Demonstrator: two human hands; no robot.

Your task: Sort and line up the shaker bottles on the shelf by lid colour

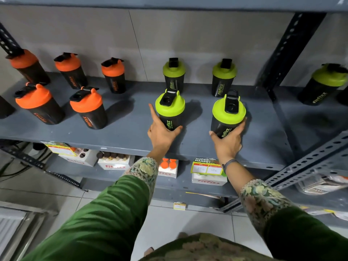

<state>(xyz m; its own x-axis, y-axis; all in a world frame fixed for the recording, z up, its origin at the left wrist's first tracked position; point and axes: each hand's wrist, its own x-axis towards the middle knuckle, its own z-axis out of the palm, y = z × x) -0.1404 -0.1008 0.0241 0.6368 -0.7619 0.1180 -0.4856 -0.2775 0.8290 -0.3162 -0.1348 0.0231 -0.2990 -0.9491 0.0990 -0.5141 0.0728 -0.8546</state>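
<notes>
Standing on grey metal shelf, tiled wall behind: shaker bottles

White product boxes (lower shelf) sit behind a yellow price tag.

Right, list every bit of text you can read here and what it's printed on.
"fitfizz": down the side of the green-lid bottles, e.g. the one in the right hand at, and in orange on the orange-lid bottles.
"fitfizz": in red on the white boxes on the lower shelf.
"SUPER MARKET": on the yellow price tag.
The tag's handwritten numbers, the other tags and the small print under the logos are too blurred to read.
</notes>
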